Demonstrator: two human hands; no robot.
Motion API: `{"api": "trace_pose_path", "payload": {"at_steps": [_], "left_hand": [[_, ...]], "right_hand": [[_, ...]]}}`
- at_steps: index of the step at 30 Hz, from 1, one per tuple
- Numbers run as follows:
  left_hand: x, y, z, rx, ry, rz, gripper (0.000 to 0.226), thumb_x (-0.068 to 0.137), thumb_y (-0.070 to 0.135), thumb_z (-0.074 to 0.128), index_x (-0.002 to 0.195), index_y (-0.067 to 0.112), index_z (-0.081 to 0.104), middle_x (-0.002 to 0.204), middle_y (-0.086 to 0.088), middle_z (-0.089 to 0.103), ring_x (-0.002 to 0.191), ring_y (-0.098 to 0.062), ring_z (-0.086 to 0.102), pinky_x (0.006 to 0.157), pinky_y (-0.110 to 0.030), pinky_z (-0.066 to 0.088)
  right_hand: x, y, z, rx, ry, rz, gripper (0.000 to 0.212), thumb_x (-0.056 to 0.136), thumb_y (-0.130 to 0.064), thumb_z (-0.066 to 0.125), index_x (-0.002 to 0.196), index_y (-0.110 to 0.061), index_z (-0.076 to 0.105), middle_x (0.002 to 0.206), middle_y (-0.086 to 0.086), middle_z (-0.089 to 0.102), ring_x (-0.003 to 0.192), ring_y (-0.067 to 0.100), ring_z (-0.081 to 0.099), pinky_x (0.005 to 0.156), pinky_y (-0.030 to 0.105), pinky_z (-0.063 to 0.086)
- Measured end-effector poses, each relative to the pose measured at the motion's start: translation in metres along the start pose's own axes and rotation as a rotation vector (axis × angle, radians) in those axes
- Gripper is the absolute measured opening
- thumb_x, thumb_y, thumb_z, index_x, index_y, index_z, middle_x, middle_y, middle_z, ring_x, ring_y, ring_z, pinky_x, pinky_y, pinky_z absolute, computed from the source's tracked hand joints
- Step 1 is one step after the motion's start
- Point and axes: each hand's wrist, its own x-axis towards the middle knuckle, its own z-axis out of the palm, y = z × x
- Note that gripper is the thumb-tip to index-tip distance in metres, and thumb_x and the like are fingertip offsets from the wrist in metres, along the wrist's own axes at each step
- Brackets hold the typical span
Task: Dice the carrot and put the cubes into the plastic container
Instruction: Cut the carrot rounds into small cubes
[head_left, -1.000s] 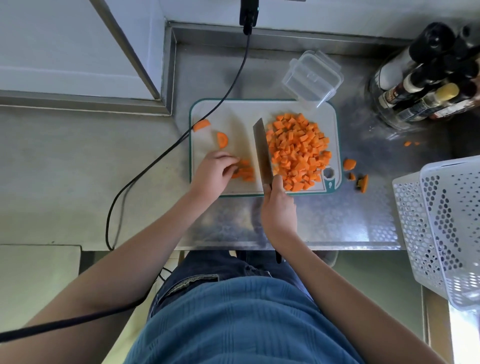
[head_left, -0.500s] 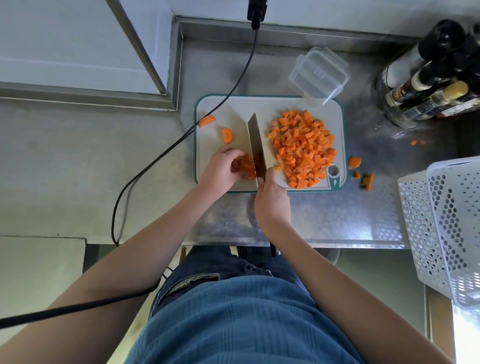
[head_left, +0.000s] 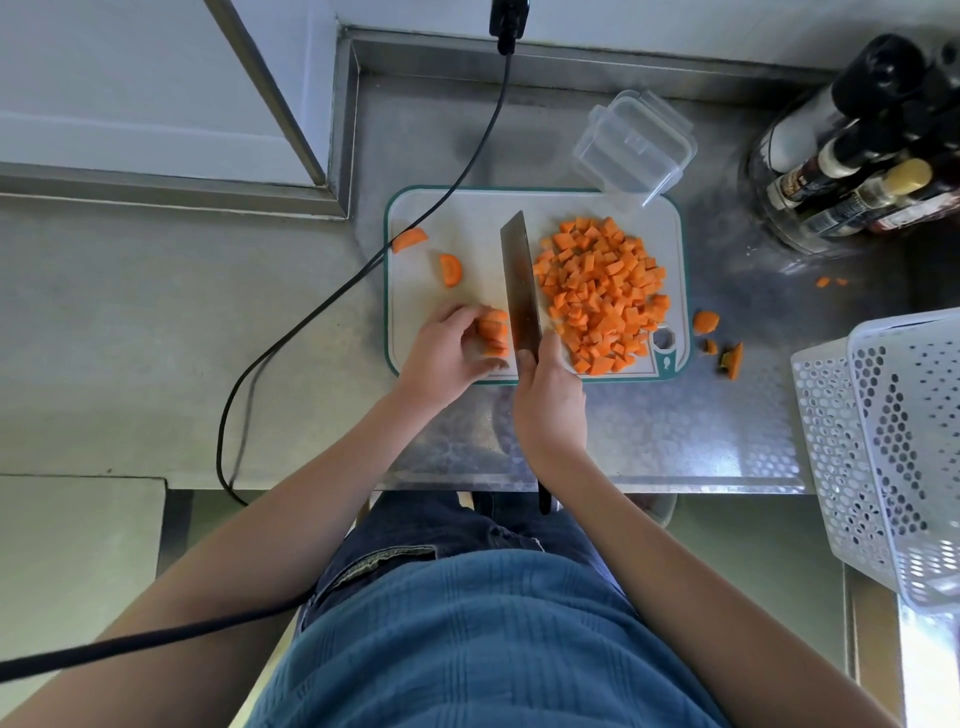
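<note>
I see the carrot piece (head_left: 492, 332) near the front edge of the white cutting board (head_left: 467, 208), a short stack of orange slices pinned under the curled fingertips of my left hand (head_left: 447, 356), which grips it from the left. Just beside it on the right stands the knife (head_left: 520, 288), blade running away from me across the board, its handle wrapped in my right hand (head_left: 550, 400) with the thumb laid along the blade's near end. Whether the edge touches the carrot I cannot tell. On the far side of the blade lies the heap of carrot cubes (head_left: 602, 291), filling the right half of the board. Two half-round slices (head_left: 451, 269) sit apart at the board's left (one right at the rim). The plastic container (head_left: 636, 145) stands tilted at the board's far right corner, with no cubes in it. A few carrot scraps (head_left: 706, 322) lie on the metal desk (head_left: 675, 426) right of the board. Further right are a white perforated basket (head_left: 893, 441) and a cluster of bottles (head_left: 857, 156); a black cable (head_left: 322, 306) crosses the desk on the left
</note>
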Motion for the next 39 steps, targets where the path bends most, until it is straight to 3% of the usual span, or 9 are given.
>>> {"api": "trace_pose_path", "payload": {"at_steps": [3, 6, 14, 20, 25, 28, 31, 33, 39], "left_hand": [[-0.002, -0.001, 0.002, 0.038, -0.002, 0.023, 0.049, 0.071, 0.016, 0.079, 0.115, 0.006, 0.061, 0.113, -0.008, 0.057, 0.103, -0.023, 0.055, 0.094, -0.032, 0.044], [0.002, 0.004, 0.005, 0.025, 0.019, 0.056, 0.032, 0.076, 0.01, 0.074, 0.106, 0.003, 0.064, 0.105, -0.009, 0.06, 0.097, -0.023, 0.059, 0.088, -0.027, 0.047], [0.018, 0.011, 0.014, -0.044, 0.01, 0.024, 0.031, 0.074, 0.007, 0.076, 0.102, 0.003, 0.064, 0.102, -0.007, 0.061, 0.089, -0.014, 0.059, 0.083, -0.013, 0.044], [0.018, 0.013, 0.01, -0.112, 0.02, -0.031, 0.032, 0.072, 0.004, 0.078, 0.101, 0.002, 0.065, 0.092, 0.005, 0.058, 0.078, -0.006, 0.056, 0.076, -0.001, 0.04], [0.018, 0.011, 0.011, -0.082, 0.035, -0.046, 0.03, 0.071, -0.001, 0.076, 0.1, 0.002, 0.066, 0.095, -0.007, 0.065, 0.078, -0.009, 0.058, 0.075, -0.006, 0.041], [0.018, 0.009, 0.011, -0.078, 0.039, -0.045, 0.03, 0.07, -0.001, 0.076, 0.099, 0.003, 0.066, 0.094, -0.009, 0.066, 0.077, -0.009, 0.057, 0.072, 0.0, 0.038], [0.018, 0.01, 0.011, -0.098, 0.033, -0.041, 0.031, 0.068, 0.001, 0.078, 0.097, 0.004, 0.067, 0.092, -0.008, 0.067, 0.076, -0.01, 0.06, 0.074, -0.006, 0.044], [0.017, 0.01, 0.012, -0.103, 0.028, -0.039, 0.036, 0.067, 0.003, 0.08, 0.101, 0.004, 0.066, 0.094, -0.008, 0.067, 0.078, -0.01, 0.06, 0.077, -0.013, 0.048], [0.004, -0.005, 0.005, 0.026, 0.087, -0.063, 0.05, 0.069, 0.015, 0.081, 0.115, 0.006, 0.061, 0.109, -0.011, 0.061, 0.102, -0.026, 0.056, 0.091, -0.029, 0.045]], "right_hand": [[0.0, -0.002, 0.001, -0.008, 0.003, -0.008, 0.011, 0.103, -0.023, 0.031, 0.105, -0.012, 0.035, 0.082, 0.013, 0.058, 0.074, 0.035, 0.056, 0.063, 0.044, 0.051], [0.001, -0.001, 0.002, 0.001, 0.015, -0.012, 0.014, 0.103, -0.025, 0.031, 0.106, -0.012, 0.035, 0.083, 0.014, 0.058, 0.075, 0.035, 0.056, 0.062, 0.044, 0.05], [0.014, 0.005, -0.001, 0.013, 0.062, -0.008, 0.019, 0.103, -0.027, 0.031, 0.108, -0.01, 0.037, 0.077, 0.011, 0.055, 0.07, 0.033, 0.055, 0.055, 0.035, 0.04], [0.018, 0.001, 0.007, -0.16, 0.027, -0.01, 0.021, 0.103, -0.018, 0.034, 0.121, -0.007, 0.036, 0.077, 0.011, 0.055, 0.069, 0.031, 0.056, 0.057, 0.037, 0.046], [0.023, -0.003, 0.012, -0.349, -0.041, 0.046, 0.038, 0.097, 0.001, 0.034, 0.134, -0.01, 0.027, 0.089, 0.016, 0.063, 0.08, 0.033, 0.064, 0.064, 0.039, 0.052], [0.024, 0.0, 0.012, -0.344, -0.029, 0.032, 0.032, 0.098, -0.001, 0.034, 0.129, -0.01, 0.03, 0.088, 0.016, 0.064, 0.077, 0.034, 0.064, 0.059, 0.038, 0.048], [0.026, 0.007, 0.006, -0.338, -0.01, 0.012, 0.028, 0.099, -0.004, 0.034, 0.127, -0.011, 0.032, 0.087, 0.017, 0.064, 0.076, 0.035, 0.064, 0.057, 0.038, 0.047], [0.023, 0.009, 0.0, -0.227, 0.022, 0.032, 0.018, 0.103, -0.017, 0.033, 0.12, -0.011, 0.034, 0.085, 0.018, 0.062, 0.076, 0.037, 0.062, 0.062, 0.043, 0.05], [0.011, 0.003, -0.003, -0.071, 0.051, -0.021, 0.021, 0.103, -0.028, 0.03, 0.115, -0.011, 0.036, 0.084, 0.019, 0.062, 0.075, 0.039, 0.06, 0.065, 0.049, 0.053]]}}
